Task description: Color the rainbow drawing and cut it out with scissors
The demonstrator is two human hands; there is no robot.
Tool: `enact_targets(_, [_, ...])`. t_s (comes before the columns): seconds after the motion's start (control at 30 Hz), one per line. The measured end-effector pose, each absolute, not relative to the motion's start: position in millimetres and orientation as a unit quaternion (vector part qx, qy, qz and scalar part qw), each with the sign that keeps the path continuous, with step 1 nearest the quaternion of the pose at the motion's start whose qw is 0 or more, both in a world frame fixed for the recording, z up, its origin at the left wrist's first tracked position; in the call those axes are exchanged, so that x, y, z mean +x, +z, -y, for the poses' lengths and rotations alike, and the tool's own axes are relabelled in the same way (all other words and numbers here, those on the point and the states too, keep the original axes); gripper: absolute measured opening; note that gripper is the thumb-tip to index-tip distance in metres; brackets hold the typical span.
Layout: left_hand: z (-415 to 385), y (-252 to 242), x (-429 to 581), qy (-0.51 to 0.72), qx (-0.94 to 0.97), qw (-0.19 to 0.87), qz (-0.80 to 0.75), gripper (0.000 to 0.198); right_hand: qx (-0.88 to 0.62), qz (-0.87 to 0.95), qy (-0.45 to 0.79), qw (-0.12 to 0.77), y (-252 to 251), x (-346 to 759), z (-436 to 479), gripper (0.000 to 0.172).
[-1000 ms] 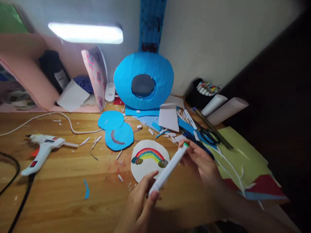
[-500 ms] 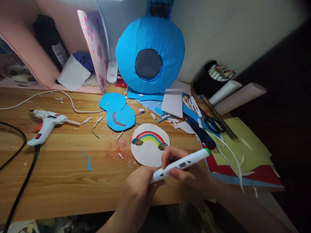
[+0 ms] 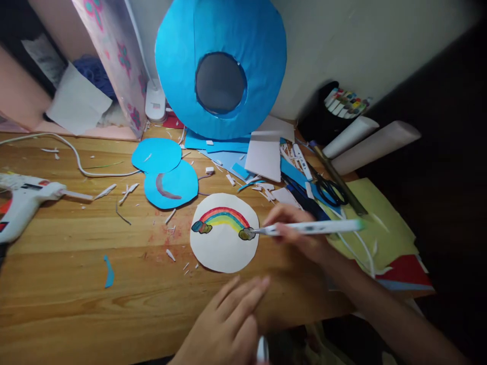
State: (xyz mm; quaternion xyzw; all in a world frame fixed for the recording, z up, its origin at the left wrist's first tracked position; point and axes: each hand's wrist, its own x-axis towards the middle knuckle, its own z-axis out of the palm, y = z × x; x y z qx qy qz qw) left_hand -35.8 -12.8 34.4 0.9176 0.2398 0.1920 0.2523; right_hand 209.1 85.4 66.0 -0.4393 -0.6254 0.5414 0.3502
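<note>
My right hand point(image 3: 294, 230) grips a white marker point(image 3: 319, 227) with a green end. The marker lies nearly level, its bare tip at the right cloud of a rainbow drawing on a round white paper disc point(image 3: 224, 253). My left hand point(image 3: 232, 319) is below the disc near the table's front edge, its fingers stretched forward. A white marker cap point(image 3: 262, 350) shows beside its thumb, partly cut off by the frame's bottom; it appears held against the palm.
Blue paper discs point(image 3: 163, 154) lie behind the white one, with a glue gun point(image 3: 26, 203) at left. A large blue ring-shaped piece point(image 3: 220, 30) stands at the back. Scissors point(image 3: 331, 192), paper scraps, yellow sheets point(image 3: 384, 218) and a marker holder point(image 3: 319, 116) are at right.
The marker has come out of its cap. My right hand has brought the bare tip to the cloud on the disc. My left hand has drawn apart from the marker, and the view has moved closer.
</note>
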Motion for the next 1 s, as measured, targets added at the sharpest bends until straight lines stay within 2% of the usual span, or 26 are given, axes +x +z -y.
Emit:
enact_targets(0.03, [5.1, 33.7, -23.8, 0.181, 0.918, 0.231, -0.268, 0.032, -0.427, 0.638, 0.562, 0.308, 50.9, 201.4, -87.0, 0.014])
enact_targets(0.1, [-5.3, 29.5, -8.7, 0.165, 0.910, 0.221, -0.309, 0.028, -0.428, 0.645, 0.562, 0.292, 26.9, 191.2, -89.7, 0.012])
enact_targets(0.23, [-6.5, 19.7, -17.7, 0.153, 0.900, 0.255, -0.318, 0.019, -0.470, 0.612, 0.530, 0.352, 6.9, 190.1, -93.8, 0.025])
enact_targets(0.33, [-3.6, 18.3, -33.1, 0.158, 0.894, 0.280, -0.313, 0.018, -0.480, 0.627, 0.505, 0.348, 6.6, 192.5, -93.1, 0.030])
enact_targets(0.6, [-7.9, 19.8, -34.4, 0.175, 0.881, 0.303, -0.318, 0.012, -0.491, 0.679, 0.465, 0.286, 13.8, 189.7, -89.5, 0.030])
enact_targets(1.0, [-8.3, 23.0, -34.8, 0.173, 0.874, 0.314, -0.328, 0.011, -0.487, 0.679, 0.470, 0.283, 13.4, 190.1, -90.8, 0.027])
